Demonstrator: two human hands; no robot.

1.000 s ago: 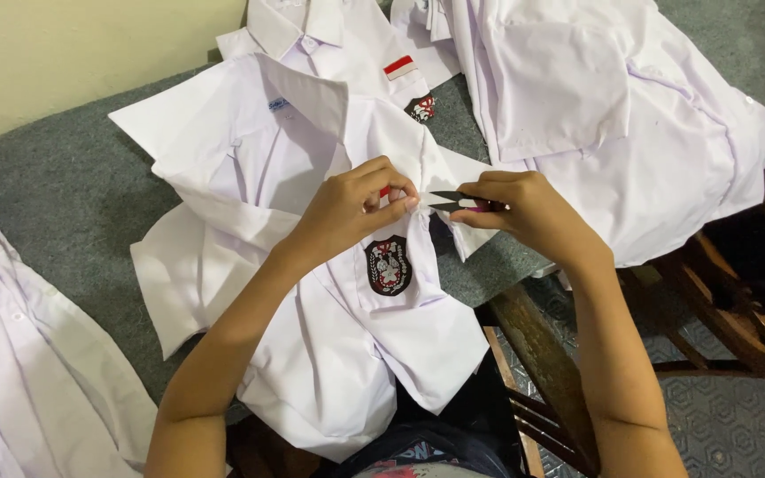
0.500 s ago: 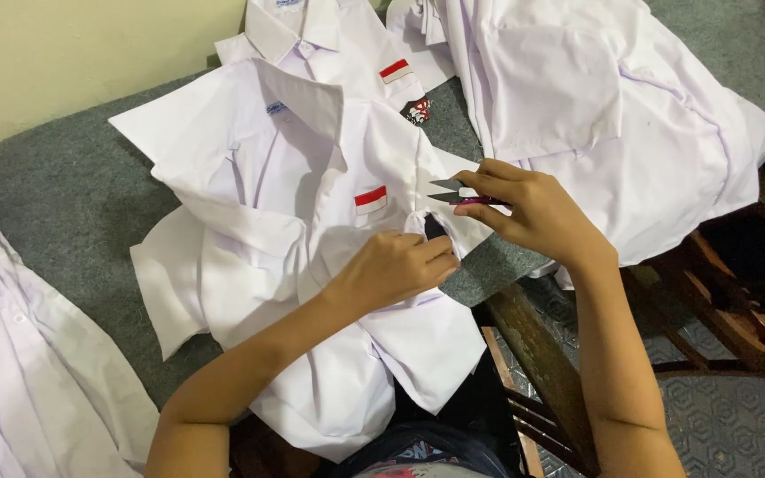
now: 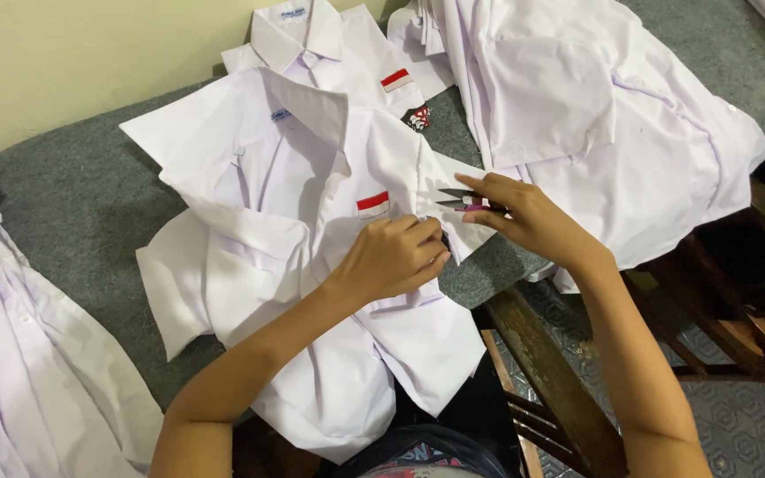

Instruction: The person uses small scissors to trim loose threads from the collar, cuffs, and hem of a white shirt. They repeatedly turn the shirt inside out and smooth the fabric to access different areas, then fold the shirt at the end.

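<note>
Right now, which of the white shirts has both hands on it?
The spread-out shirt in the middle, with the red-and-white patch. The left hand presses its front and the right hand holds small snips at it; the other shirts lie untouched.

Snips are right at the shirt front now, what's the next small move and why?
Probably ease the thread snips a touch toward the fabric pinched by the left hand. The right hand holds the blades open, pointing at the white shirt beside the red-and-white patch, just short of the pinch.
</note>
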